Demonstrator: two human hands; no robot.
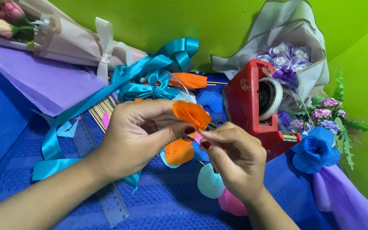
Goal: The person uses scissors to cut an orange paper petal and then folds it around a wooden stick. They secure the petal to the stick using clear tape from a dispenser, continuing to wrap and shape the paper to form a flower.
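Both hands pinch one orange paper flower (191, 114): the left hand (139, 134) holds its rolled petals, the right hand (231, 155) nips its base, above a blue cloth (167, 200). Thin paper could tear or unroll if either grip slackens. Close by sit a red tape dispenser (252, 106), loose petals (179, 151), teal ribbon (150, 72) and a clear ruler (109, 204), crowding the hands.
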